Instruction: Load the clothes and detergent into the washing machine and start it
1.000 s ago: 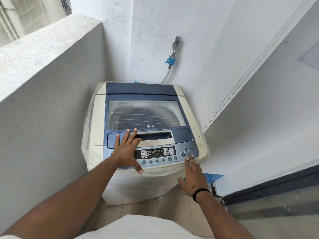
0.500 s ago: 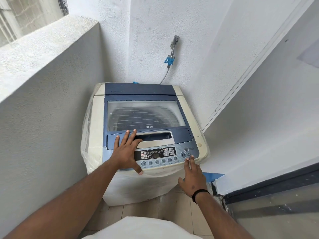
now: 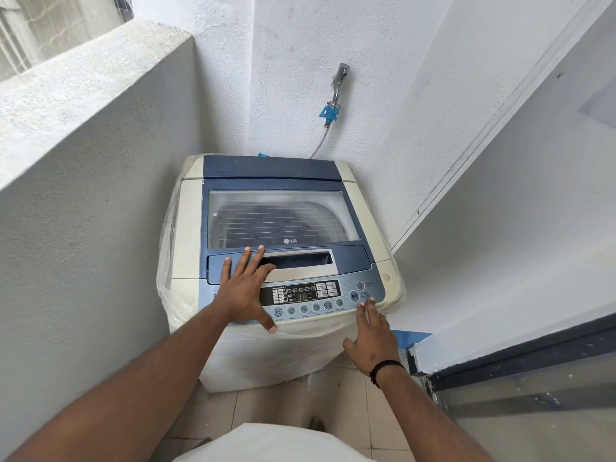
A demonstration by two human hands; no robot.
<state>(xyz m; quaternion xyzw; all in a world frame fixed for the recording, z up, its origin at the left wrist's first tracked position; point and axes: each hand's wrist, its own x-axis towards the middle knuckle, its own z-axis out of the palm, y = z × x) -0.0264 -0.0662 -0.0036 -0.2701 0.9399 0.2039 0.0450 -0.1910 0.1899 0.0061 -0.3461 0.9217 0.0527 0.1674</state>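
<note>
The washer stands in the far corner, lid closed, its display lit. The left hand lies flat with fingers spread on the lid's near edge. The right hand, fingers straight, touches the panel by the start button, holding nothing.

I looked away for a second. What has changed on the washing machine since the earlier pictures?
Little has changed. The display now shows 18; earlier it looked unlit. The left hand stays flat by the lid handle, the right hand keeps its fingertips at the start/pause button, and the lid remains closed.
</note>
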